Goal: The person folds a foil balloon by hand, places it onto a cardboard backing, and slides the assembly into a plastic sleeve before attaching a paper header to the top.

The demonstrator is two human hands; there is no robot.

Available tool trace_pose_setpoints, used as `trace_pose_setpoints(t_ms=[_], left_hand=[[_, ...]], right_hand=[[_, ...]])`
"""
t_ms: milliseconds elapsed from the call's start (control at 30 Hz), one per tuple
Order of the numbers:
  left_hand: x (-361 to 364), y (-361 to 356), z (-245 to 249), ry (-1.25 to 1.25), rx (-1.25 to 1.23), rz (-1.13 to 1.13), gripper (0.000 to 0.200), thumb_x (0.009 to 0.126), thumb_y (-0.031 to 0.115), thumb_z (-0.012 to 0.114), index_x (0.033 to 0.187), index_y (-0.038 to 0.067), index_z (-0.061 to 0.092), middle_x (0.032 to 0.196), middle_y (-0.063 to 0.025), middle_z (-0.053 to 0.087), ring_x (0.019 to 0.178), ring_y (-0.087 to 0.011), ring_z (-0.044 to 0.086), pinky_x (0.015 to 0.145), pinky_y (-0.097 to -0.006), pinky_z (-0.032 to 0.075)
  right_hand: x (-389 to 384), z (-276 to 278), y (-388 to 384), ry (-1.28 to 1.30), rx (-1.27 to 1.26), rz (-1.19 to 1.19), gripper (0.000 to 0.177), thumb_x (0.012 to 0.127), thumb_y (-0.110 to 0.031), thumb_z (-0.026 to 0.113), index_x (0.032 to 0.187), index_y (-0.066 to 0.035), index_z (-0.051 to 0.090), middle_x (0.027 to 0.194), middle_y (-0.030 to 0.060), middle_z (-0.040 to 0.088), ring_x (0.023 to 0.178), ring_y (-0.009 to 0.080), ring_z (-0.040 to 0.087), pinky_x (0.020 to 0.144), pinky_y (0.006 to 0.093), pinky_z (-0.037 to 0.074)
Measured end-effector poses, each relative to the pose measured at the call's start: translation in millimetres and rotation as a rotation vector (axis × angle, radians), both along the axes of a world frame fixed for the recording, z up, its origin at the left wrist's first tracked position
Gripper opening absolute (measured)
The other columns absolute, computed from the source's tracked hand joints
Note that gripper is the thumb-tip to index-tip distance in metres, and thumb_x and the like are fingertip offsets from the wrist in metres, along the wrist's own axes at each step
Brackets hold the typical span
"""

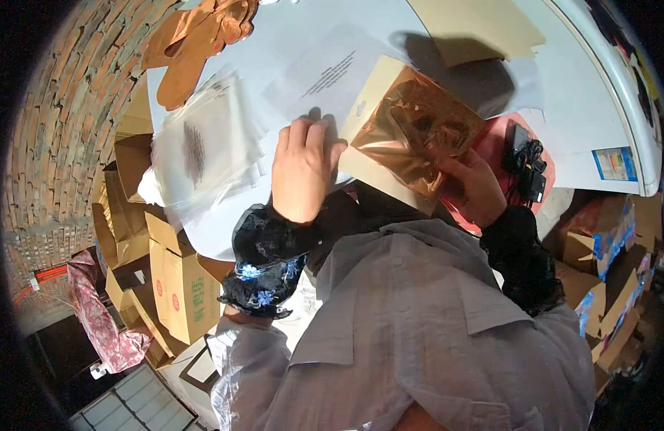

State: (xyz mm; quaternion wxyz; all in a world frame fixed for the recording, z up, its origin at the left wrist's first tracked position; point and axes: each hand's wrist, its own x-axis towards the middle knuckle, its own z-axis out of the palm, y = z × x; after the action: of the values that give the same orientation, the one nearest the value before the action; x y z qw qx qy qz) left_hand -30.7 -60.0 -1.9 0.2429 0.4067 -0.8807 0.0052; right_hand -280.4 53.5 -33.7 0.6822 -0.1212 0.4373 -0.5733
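Note:
My right hand (479, 188) pinches the lower right edge of a folded copper foil balloon (411, 133), thumb on top. The shiny foil lies over a cream backing card (379, 172) with a hang hole at its upper left. Just left of the card, my left hand (303, 169) rests palm down, fingers stretched out and close together. Its fingertips are at the lower edge of a clear plastic bag (328, 75) with printed lines. A fanned stack of similar clear bags (210, 140) lies farther left.
More copper foil balloons (195, 54) are heaped at the far left of the white table (278, 43). Cream cards (483, 29) lie at the back right. A black cable with an adapter (526, 165) sits on something red. Cardboard boxes (177, 287) stand below left, others (598, 266) at right.

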Motion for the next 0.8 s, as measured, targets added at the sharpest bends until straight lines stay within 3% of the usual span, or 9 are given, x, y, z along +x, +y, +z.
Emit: trace_pose_setpoints(t_ms=[100, 200, 300, 400, 600, 700, 800], left_hand=[[1, -5, -8, -0.114, -0.017, 0.006, 0.019, 0.086, 0.015, 0.070, 0.099, 0.004, 0.062, 0.098, -0.0123, 0.058, 0.088, -0.0325, 0.060, 0.079, -0.0417, 0.052], [-3, -3, -4, -0.211, -0.099, -0.025, 0.014, 0.087, 0.013, 0.067, 0.092, 0.004, 0.058, 0.092, -0.0103, 0.057, 0.084, -0.0300, 0.060, 0.072, -0.0412, 0.054], [-7, 6, 2, -0.279, -0.018, 0.008, 0.025, 0.077, 0.005, 0.062, 0.100, 0.003, 0.053, 0.098, -0.0113, 0.057, 0.095, -0.0289, 0.060, 0.074, -0.0365, 0.057], [-4, 4, 3, -0.235, -0.028, 0.000, 0.017, 0.088, 0.010, 0.063, 0.100, 0.005, 0.054, 0.088, -0.0100, 0.054, 0.083, -0.0290, 0.061, 0.062, -0.0400, 0.055], [-1, 12, 7, -0.317, -0.034, -0.034, 0.017, 0.087, 0.004, 0.058, 0.103, 0.002, 0.051, 0.094, -0.0118, 0.052, 0.089, -0.0291, 0.060, 0.070, -0.0389, 0.055], [2, 15, 6, -0.365, -0.082, -0.057, 0.027, 0.076, 0.001, 0.060, 0.101, 0.001, 0.050, 0.096, -0.0115, 0.052, 0.091, -0.0259, 0.059, 0.072, -0.0318, 0.057], [0, 21, 5, -0.358, -0.020, 0.003, 0.027, 0.076, 0.002, 0.060, 0.101, 0.001, 0.050, 0.097, -0.0117, 0.052, 0.093, -0.0257, 0.058, 0.073, -0.0317, 0.057]], right_hand=[[-2, 7, -1, 0.027, -0.005, 0.018, 0.034, 0.099, -0.005, 0.055, 0.133, -0.003, 0.051, 0.122, 0.0087, 0.063, 0.108, 0.0184, 0.065, 0.093, 0.0339, 0.057], [-2, 12, 0, 0.049, -0.004, 0.009, 0.033, 0.099, -0.006, 0.056, 0.131, -0.003, 0.051, 0.122, 0.0090, 0.063, 0.108, 0.0190, 0.065, 0.092, 0.0345, 0.057], [-3, 16, 1, 0.057, 0.036, 0.016, 0.033, 0.099, -0.006, 0.056, 0.132, -0.003, 0.050, 0.123, 0.0093, 0.062, 0.108, 0.0195, 0.065, 0.093, 0.0351, 0.057], [2, 15, 0, 0.056, 0.025, -0.049, 0.034, 0.096, -0.008, 0.060, 0.129, -0.002, 0.054, 0.117, 0.0088, 0.066, 0.101, 0.0183, 0.066, 0.088, 0.0319, 0.057], [-9, 10, 0, 0.110, 0.050, -0.020, 0.034, 0.099, -0.007, 0.056, 0.134, -0.007, 0.054, 0.122, 0.0078, 0.065, 0.107, 0.0168, 0.065, 0.092, 0.0333, 0.058], [-10, 16, 3, 0.139, 0.038, -0.005, 0.034, 0.099, -0.007, 0.056, 0.133, -0.006, 0.055, 0.122, 0.0075, 0.065, 0.107, 0.0169, 0.065, 0.092, 0.0331, 0.057], [-7, 8, 4, 0.079, 0.058, -0.010, 0.034, 0.099, -0.008, 0.057, 0.133, -0.004, 0.055, 0.124, 0.0070, 0.064, 0.107, 0.0167, 0.065, 0.093, 0.0326, 0.056]])
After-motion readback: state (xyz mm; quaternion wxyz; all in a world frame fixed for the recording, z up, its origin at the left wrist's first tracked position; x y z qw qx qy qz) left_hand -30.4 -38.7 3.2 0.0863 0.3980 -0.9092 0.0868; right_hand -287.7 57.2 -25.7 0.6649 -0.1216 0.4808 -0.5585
